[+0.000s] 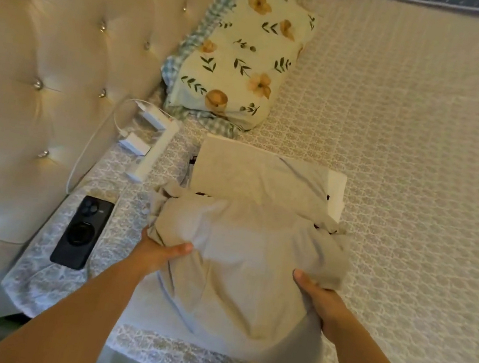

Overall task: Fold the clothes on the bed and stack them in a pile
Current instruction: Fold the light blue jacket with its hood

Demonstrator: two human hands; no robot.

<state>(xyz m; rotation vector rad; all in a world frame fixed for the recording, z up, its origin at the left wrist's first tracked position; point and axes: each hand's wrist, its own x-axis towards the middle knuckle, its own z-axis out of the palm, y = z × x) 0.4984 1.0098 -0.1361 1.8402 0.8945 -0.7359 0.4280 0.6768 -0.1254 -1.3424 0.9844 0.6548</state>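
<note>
- I see the pale grey-beige soft cloth garment (236,261) bunched at the near side of the bed with the patterned beige cover (421,145), lifted between both hands; its far edges are blurred and I cannot tell what kind of garment it is.
- My left hand (157,253) grips the garment's left edge: the thumb lies on top, the fingers are hidden under the cloth.
- My right hand (317,300) grips the right edge the same way, thumb up, fingers tucked out of sight.
- Just beyond the garment lies a folded stack of beige and white clothes (266,176); something dark shows at its edges, too small to make out.
- To the left, near the tufted cream headboard (48,62), lie a black phone (83,233) and a white power strip with chargers (157,145).
- A floral pillow (241,52) sits beyond the stack.
- The bed's right half lies open; the near edge runs just below the garment.
</note>
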